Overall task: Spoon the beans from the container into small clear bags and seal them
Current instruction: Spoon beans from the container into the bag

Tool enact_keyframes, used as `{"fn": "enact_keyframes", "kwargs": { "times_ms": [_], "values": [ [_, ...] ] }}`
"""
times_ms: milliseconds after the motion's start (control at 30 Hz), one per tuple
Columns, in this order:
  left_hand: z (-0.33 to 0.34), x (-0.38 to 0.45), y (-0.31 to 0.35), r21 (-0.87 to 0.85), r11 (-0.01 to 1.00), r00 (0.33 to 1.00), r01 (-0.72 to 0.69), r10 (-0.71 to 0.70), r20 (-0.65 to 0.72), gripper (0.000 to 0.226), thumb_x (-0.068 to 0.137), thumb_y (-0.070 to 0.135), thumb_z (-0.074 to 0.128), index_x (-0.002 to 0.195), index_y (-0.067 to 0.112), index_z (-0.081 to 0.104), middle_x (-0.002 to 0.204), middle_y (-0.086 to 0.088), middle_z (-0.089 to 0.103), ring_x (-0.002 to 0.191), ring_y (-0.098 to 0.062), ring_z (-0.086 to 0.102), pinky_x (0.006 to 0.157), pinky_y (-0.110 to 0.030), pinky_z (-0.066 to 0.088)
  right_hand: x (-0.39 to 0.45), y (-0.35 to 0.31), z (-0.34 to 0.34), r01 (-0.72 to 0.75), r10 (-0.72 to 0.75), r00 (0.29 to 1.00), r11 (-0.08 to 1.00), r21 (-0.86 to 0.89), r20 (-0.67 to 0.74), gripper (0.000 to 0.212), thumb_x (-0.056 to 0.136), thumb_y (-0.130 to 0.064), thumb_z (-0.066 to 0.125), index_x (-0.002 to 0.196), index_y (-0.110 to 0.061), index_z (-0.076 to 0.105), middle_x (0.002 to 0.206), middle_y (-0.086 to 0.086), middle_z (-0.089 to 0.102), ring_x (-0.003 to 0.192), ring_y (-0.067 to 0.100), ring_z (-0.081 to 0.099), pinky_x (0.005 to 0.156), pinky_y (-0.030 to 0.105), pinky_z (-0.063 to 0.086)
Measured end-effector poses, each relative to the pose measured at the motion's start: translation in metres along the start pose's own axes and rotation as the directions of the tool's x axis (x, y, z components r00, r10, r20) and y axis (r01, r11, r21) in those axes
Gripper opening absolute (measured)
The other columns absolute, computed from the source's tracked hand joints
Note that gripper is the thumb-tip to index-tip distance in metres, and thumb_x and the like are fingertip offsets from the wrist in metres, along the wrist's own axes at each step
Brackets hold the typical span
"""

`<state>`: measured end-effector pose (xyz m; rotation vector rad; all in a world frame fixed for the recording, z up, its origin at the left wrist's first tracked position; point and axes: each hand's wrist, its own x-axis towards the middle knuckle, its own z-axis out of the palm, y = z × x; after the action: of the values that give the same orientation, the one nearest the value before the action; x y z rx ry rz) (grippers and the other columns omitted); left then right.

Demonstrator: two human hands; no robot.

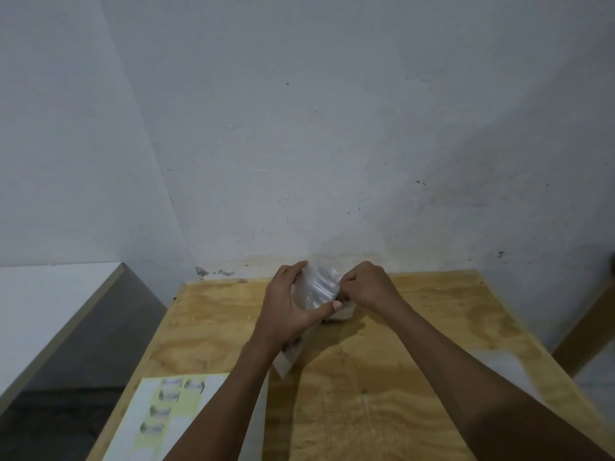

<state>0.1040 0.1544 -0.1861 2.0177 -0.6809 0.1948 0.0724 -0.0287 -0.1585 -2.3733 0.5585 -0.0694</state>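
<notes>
Both hands — left [289, 304], right [367, 287] — around 1 clear bag [316, 287], fingers pinching it

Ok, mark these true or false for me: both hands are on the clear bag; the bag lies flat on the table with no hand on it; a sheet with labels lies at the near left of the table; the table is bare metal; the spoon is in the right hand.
1. Both hands hold the clear bag: true, left hand and right hand grip it.
2. Bag lies flat, untouched: false, both hands hold it up.
3. Label sheet at near left: true.
4. Table is bare metal: false, it is plywood.
5. Spoon in right hand: false, no spoon shows.
</notes>
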Motion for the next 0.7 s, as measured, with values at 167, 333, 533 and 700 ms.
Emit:
{"fn": "enact_keyframes", "kwargs": {
  "times_ms": [167, 333, 533, 700],
  "values": [
    [-0.002, -0.001, -0.003, 0.009, 1.0, 1.0, 0.008, -0.008, 0.028, 0.105, 0.061, 0.076, 0.079, 0.147, 0.023, 0.049, 0.139, 0.009, 0.055, 0.125, -0.009, 0.053, 0.104, -0.043, 0.052, 0.001, 0.002, -0.006, -0.014, 0.015, 1.0, 0.997, 0.072, -0.013, 0.014, 0.07, -0.02, 0.072, 0.079, -0.015, 0.082, 0.08, 0.009, 0.077, 0.081, 0.031, 0.076, 0.074, 0.052, 0.062],
    [-0.012, -0.002, -0.002, 0.019, 1.0, 1.0, -0.013, 0.013, 0.019, 0.105, 0.061, 0.077, 0.079, 0.146, 0.023, 0.05, 0.132, 0.016, 0.052, 0.121, -0.005, 0.052, 0.102, -0.034, 0.051, -0.004, -0.002, -0.021, -0.005, 0.01, 0.999, 0.995, 0.1, -0.043, 0.009, 0.072, -0.017, 0.074, 0.073, -0.02, 0.083, 0.073, 0.001, 0.077, 0.076, 0.024, 0.076, 0.069, 0.036, 0.062],
    [-0.022, -0.003, 0.003, 0.066, 0.997, 0.999, -0.039, 0.036, 0.034, 0.107, 0.061, 0.075, 0.08, 0.146, 0.018, 0.05, 0.134, 0.008, 0.055, 0.122, -0.007, 0.052, 0.1, -0.026, 0.045, -0.013, -0.006, -0.044, 0.04, -0.034, 0.997, 0.993, 0.108, -0.064, 0.016, 0.063, -0.022, 0.071, 0.074, -0.016, 0.081, 0.077, 0.008, 0.077, 0.084, 0.032, 0.075, 0.075, 0.054, 0.063],
    [-0.025, -0.008, 0.007, 0.113, 0.993, 0.999, -0.043, 0.04, 0.027, 0.108, 0.062, 0.072, 0.084, 0.148, 0.016, 0.05, 0.136, 0.006, 0.055, 0.12, -0.006, 0.05, 0.097, -0.023, 0.041, -0.025, -0.012, -0.064, 0.069, -0.061, 0.995, 0.992, 0.107, -0.08, 0.009, 0.068, -0.017, 0.074, 0.068, -0.021, 0.082, 0.067, -0.002, 0.076, 0.078, 0.027, 0.076, 0.072, 0.049, 0.063]
  ]
}}
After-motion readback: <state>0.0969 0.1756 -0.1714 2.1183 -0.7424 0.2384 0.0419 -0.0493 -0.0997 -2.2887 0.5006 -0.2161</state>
